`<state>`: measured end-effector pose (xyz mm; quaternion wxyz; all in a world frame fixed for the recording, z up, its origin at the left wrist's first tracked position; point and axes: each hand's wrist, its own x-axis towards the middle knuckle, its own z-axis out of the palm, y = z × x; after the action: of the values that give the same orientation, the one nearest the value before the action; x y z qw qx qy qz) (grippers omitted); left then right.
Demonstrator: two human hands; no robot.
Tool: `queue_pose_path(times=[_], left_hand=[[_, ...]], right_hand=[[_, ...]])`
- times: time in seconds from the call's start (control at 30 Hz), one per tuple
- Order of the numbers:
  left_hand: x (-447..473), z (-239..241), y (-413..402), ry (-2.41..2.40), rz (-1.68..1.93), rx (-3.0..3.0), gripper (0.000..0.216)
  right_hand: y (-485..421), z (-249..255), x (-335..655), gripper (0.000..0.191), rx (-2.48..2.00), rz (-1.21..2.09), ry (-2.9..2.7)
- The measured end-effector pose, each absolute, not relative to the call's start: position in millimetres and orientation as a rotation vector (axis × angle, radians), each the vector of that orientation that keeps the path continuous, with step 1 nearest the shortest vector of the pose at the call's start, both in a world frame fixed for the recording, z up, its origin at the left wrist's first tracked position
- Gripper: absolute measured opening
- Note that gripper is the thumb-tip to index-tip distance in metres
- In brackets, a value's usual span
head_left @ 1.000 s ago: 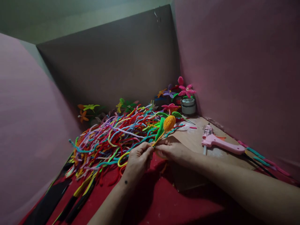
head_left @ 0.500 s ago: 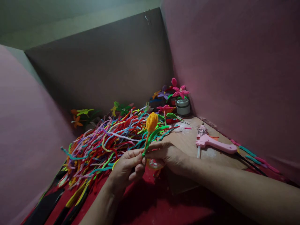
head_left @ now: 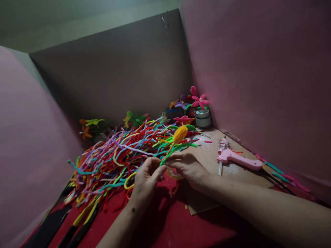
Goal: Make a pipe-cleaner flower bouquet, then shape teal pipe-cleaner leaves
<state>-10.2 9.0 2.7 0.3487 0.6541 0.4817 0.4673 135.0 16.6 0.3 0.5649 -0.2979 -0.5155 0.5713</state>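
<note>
A pipe-cleaner flower [head_left: 180, 134] with a yellow-orange, tulip-like head leans to the right above my two hands. Its orange stem runs down beside a green pipe cleaner [head_left: 181, 147], and both meet at my fingertips. My left hand [head_left: 148, 175] is closed, its thumb and forefinger pinching the lower stem where the green strand wraps it. Close on the right, my right hand [head_left: 190, 170] is closed too, its fingers pinching the green pipe cleaner near the stem. The exact fingertip contact is partly hidden.
A heap of coloured pipe cleaners [head_left: 111, 155] spreads to the left. On the brown board [head_left: 204, 203] at right lies a pink glue gun [head_left: 236, 160]. Finished flowers [head_left: 200, 101] and a grey jar [head_left: 203, 119] stand at the back. Black-and-yellow handles [head_left: 82, 220] lie at front left on red cloth.
The flower head has tipped to the right and moved slightly lower. My left hand has turned and shifted right, its fingers now bent closer round the stem.
</note>
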Motion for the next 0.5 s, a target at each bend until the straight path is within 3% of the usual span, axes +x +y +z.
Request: queue_pose_path(times=[0.23,0.5], left_hand=[[-14,-3,4,1.372,1.338,2.01,0.009],[-20,8,10,1.025,0.984,1.373,0.023]], right_hand=[[16,-3,132,0.02,-0.665,1.391,-1.19],[18,-5,133,0.024,-0.575,1.486,-1.21]])
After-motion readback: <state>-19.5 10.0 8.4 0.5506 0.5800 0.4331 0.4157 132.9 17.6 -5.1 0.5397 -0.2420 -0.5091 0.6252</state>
